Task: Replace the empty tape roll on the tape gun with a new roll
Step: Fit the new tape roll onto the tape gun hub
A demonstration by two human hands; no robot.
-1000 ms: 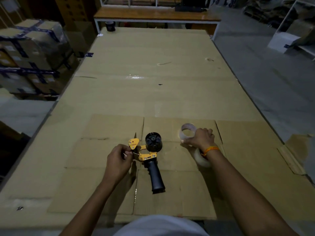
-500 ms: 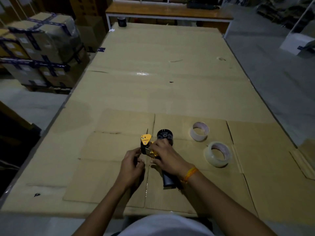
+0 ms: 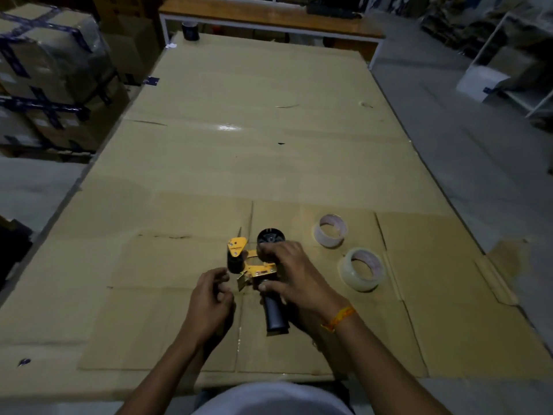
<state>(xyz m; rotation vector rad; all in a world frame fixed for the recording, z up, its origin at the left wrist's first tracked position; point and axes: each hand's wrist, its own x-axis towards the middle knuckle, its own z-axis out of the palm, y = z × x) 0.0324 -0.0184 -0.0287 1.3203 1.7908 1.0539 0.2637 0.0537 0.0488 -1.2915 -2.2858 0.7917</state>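
A yellow and black tape gun [image 3: 254,269] lies on the cardboard-covered table [image 3: 269,145], its black handle [image 3: 276,314] pointing toward me and its bare black spool hub [image 3: 270,236] at the far end. My right hand [image 3: 291,275] grips the gun's body, fingers at the hub and thumb near the handle top. My left hand [image 3: 211,301] hovers just left of the gun with curled fingers, holding nothing visible. An empty tape core [image 3: 330,230] stands to the right. Nearer me lies a full clear tape roll [image 3: 362,268].
Stacked taped cartons [image 3: 45,79] stand on the floor to the left. A dark cup [image 3: 190,29] sits at the table's far edge, with a wooden bench [image 3: 269,16] behind it. A white shelf unit [image 3: 508,70] is at the far right.
My right hand left the empty core beside the full roll and came over to grip the tape gun. My left hand has drawn slightly back from the gun's yellow front.
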